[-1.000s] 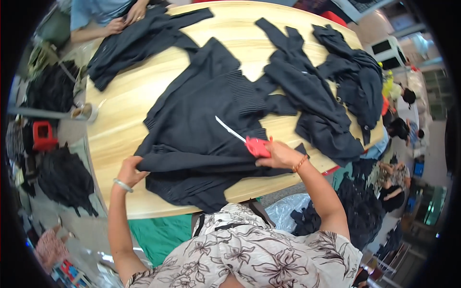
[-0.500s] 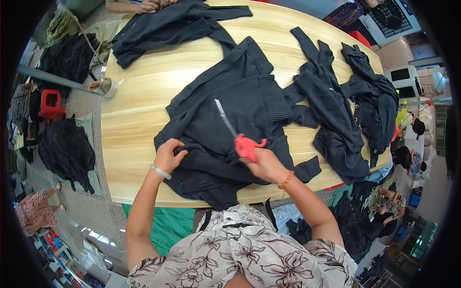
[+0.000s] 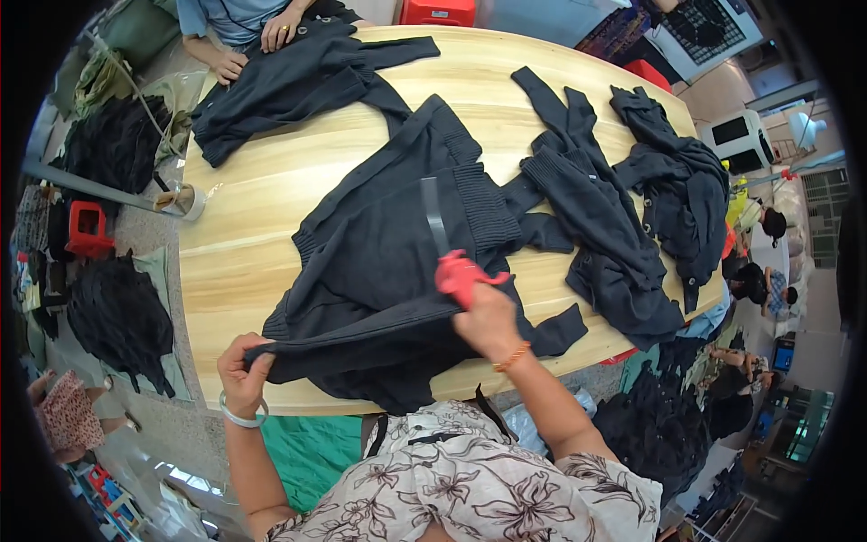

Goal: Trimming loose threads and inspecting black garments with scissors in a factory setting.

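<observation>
Sweater point(image 3: 379, 262): one, hem pinched by left hand point(image 3: 242, 366); right hand point(image 3: 488, 318) grips one scissors point(image 3: 450, 253).

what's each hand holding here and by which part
Right hand grips the scissors by their red handles; left hand pinches the dark garment's near edge.

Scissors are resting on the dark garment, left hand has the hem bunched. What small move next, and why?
Probably pull the hem taut with the left hand before working the red-handled scissors. The dark garment sags in a fold between that hand and the right hand, and the blade lies flat on loose cloth.
</observation>
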The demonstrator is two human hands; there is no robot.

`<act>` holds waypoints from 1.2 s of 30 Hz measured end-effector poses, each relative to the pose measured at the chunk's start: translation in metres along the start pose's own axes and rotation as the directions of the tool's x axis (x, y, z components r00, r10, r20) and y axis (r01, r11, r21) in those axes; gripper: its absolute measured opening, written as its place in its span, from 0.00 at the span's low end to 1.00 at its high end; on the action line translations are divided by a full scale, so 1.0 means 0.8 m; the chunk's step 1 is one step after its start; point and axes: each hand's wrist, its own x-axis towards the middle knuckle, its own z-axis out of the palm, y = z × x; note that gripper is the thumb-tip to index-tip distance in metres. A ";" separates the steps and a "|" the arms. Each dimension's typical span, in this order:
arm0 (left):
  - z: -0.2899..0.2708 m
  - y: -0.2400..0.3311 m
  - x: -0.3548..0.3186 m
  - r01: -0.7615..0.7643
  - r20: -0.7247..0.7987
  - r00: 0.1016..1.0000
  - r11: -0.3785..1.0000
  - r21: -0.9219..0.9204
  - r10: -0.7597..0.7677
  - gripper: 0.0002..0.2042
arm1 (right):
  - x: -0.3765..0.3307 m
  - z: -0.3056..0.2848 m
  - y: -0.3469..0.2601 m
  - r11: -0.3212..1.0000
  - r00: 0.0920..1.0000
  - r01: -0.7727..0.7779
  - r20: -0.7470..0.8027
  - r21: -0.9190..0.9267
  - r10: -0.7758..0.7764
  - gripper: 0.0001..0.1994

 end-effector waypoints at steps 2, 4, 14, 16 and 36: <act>-0.013 -0.014 -0.009 0.029 -0.022 0.999 0.999 -0.042 -0.030 0.05 | 0.000 -0.051 0.030 0.998 0.999 -0.006 -0.042 0.065 0.009 0.16; -0.016 -0.025 -0.010 0.075 0.042 0.997 0.990 -0.118 -0.071 0.05 | -0.011 -0.104 0.061 0.997 0.998 -0.061 -0.033 -0.040 0.060 0.19; 0.041 -0.148 0.081 0.262 -0.085 0.959 0.960 -0.097 -0.270 0.08 | 0.153 -0.165 0.106 0.839 0.995 -0.082 -0.088 -0.538 0.041 0.15; 0.040 -0.185 0.095 0.252 -0.192 0.963 0.891 0.377 -0.191 0.08 | 0.182 -0.138 0.135 0.782 0.990 -0.111 -0.138 -0.614 0.033 0.10; 0.451 -0.112 0.264 -0.520 0.616 0.787 0.586 0.621 0.045 0.30 | 0.065 -0.140 0.193 0.957 0.986 -0.029 0.151 -0.287 0.075 0.10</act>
